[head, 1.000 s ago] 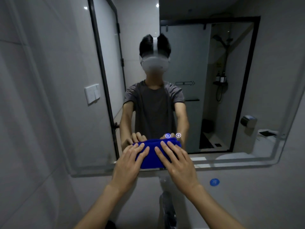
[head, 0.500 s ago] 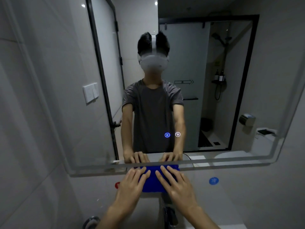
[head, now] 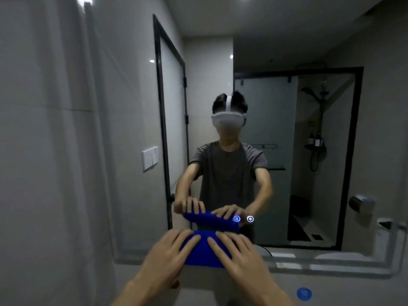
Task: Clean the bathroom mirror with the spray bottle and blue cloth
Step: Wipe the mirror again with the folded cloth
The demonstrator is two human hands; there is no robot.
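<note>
The blue cloth (head: 203,250) lies flat against the lower part of the bathroom mirror (head: 287,173), near its bottom edge. My left hand (head: 170,252) presses on the cloth's left side with fingers spread. My right hand (head: 234,255) presses on its right side the same way. The mirror reflects both hands and the cloth just above them. No spray bottle is in view.
A tiled wall (head: 55,151) stands close on the left. Two small lit touch icons (head: 242,219) glow on the glass beside the cloth. A round blue sticker (head: 304,293) sits on the wall below the mirror. The reflection shows a shower enclosure and a door.
Both hands have slid the cloth back up from the wall below the mirror onto the glass. My view has tilted up and to the left.
</note>
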